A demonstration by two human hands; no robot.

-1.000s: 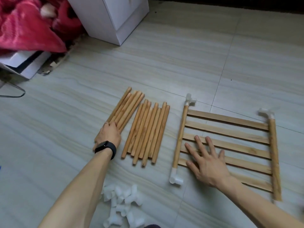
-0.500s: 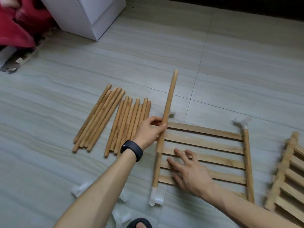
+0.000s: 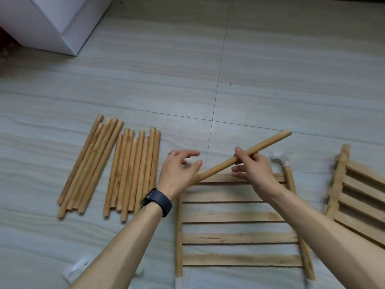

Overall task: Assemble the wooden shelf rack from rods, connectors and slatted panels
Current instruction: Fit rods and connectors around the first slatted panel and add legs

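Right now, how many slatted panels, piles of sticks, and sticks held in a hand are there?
Slatted panels: 2, middle panel and right-edge panel
Stick piles: 2, left pile and right pile
Held stick, in the right hand: 1
Total: 5

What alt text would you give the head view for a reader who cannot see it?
The right hand holds a wooden rod slanted above a slatted panel on the floor; the left hand, relaxed, is at its lower end, and loose rods lie left.

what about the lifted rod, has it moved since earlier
Yes: the rod moved right, from the panel's left rail to above its top slat, in the right hand.
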